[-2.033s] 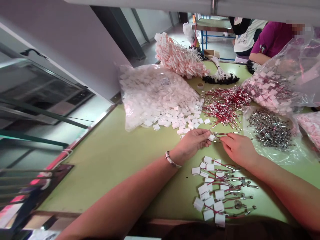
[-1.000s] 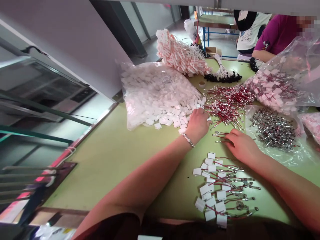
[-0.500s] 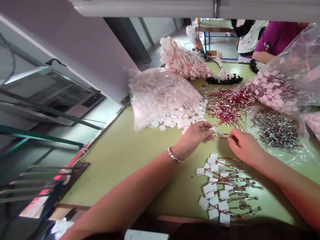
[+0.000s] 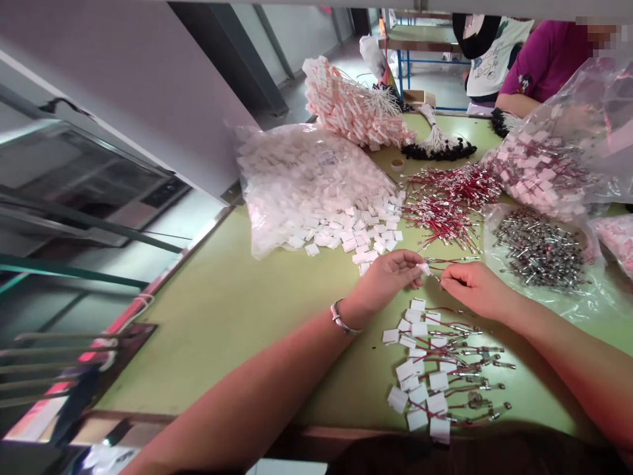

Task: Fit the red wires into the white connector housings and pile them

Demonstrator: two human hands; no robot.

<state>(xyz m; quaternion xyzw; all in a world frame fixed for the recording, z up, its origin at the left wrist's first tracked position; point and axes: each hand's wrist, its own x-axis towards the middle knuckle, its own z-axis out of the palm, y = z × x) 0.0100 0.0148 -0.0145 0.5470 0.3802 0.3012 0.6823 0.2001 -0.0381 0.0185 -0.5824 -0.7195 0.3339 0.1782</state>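
My left hand (image 4: pixel 386 278) pinches a small white plastic housing (image 4: pixel 423 268) between thumb and fingertips. My right hand (image 4: pixel 469 287) holds the end of a red wire with a metal terminal (image 4: pixel 434 275) against that housing; the two hands nearly touch above the green table (image 4: pixel 222 310). Just below them lies a heap of finished pieces (image 4: pixel 435 369), white housings with red wires attached. Loose white housings (image 4: pixel 366 234) spill from a clear bag (image 4: pixel 301 185) to the left of a pile of red wires (image 4: pixel 445 201).
A bag of metal parts (image 4: pixel 539 254) lies at the right, with a bag of assembled pieces (image 4: pixel 544 168) behind it. Bundles of pink-white parts (image 4: pixel 351 109) and black-tipped wires (image 4: pixel 438 145) lie at the back. Two other people (image 4: pixel 534 66) sit at the far end.
My left hand reached to the loose white housings, took one and came back. My right hand picked a red wire off the table and brought its end up to the housing.
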